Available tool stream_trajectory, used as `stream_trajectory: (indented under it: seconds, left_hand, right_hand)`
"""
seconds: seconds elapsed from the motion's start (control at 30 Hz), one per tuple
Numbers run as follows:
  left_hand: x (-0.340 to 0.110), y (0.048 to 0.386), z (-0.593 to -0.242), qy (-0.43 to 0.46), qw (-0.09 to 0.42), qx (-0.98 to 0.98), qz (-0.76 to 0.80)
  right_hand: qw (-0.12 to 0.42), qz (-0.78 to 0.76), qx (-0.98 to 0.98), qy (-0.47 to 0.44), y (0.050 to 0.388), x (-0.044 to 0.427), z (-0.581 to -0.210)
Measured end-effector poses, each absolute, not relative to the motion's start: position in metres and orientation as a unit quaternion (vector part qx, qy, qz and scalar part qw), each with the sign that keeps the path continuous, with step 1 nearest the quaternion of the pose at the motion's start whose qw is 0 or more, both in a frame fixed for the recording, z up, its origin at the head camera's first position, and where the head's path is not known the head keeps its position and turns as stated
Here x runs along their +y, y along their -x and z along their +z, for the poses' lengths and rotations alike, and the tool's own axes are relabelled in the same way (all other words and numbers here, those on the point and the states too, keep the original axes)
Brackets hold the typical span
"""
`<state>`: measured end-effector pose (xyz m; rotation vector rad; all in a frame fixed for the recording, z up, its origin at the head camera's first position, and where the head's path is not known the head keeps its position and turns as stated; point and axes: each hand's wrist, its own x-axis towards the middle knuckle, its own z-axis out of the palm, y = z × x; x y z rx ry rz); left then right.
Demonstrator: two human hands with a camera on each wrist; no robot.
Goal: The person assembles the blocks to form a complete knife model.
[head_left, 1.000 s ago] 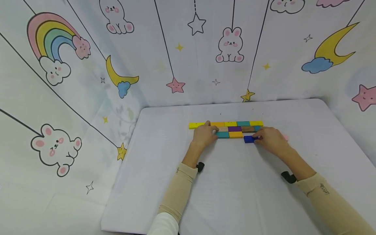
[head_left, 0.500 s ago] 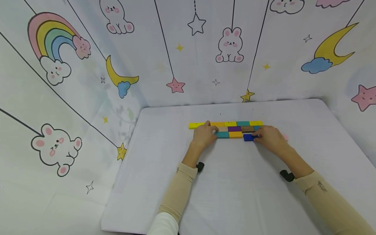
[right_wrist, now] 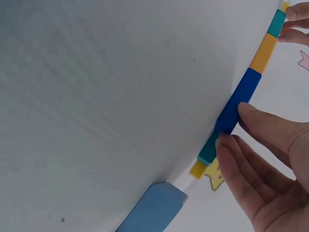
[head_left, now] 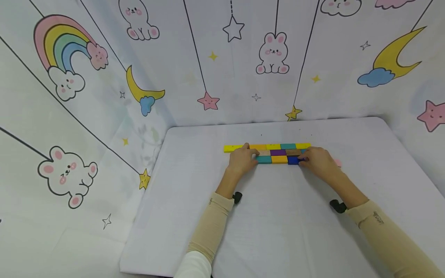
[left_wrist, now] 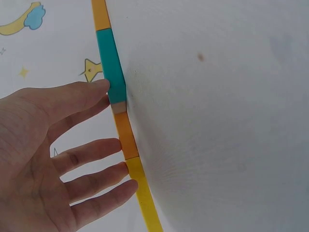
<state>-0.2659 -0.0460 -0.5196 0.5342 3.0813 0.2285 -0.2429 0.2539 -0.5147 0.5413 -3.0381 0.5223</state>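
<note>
Flat coloured wooden blocks lie in three rows on the white table. My right hand pinches the dark blue block between thumb and fingers, at the right end of the front row. That block sits beside an orange block and against the brown block behind it. On the left end, my left hand rests with fairly straight fingers on the rows; its thumb touches the teal block. The middle row also shows a purple block and a tan block. The hands hide parts of the rows.
A pink piece shows behind my right hand. Low in the right wrist view lies a light blue block, apart from the rows. The white-covered table ends at a wall hanging printed with cartoon figures.
My right hand has slid the dark blue block away from me and slightly left; the gap before the brown block has closed. My left hand stays in place.
</note>
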Motion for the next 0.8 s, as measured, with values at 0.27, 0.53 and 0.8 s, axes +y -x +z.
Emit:
stream_trajectory:
  seconds: [0.27, 0.53, 0.8]
  left_hand:
    - [-0.0462, 0.2655, -0.5190, -0.168, 0.008, 0.983, 0.072]
    - [-0.0459, 0.2653, -0.5176, -0.167, 0.011, 0.982, 0.083]
    - [-0.0461, 0.2651, -0.5174, -0.169, 0.005, 0.982, 0.085]
  right_hand:
    - [0.010, 0.170, -0.971, -0.168, 0.2461, 0.2523, -0.5161]
    - [0.027, 0.165, -0.971, -0.172, 0.2499, 0.2516, -0.5189]
    - [0.033, 0.164, -0.970, -0.178, 0.2514, 0.2517, -0.5191]
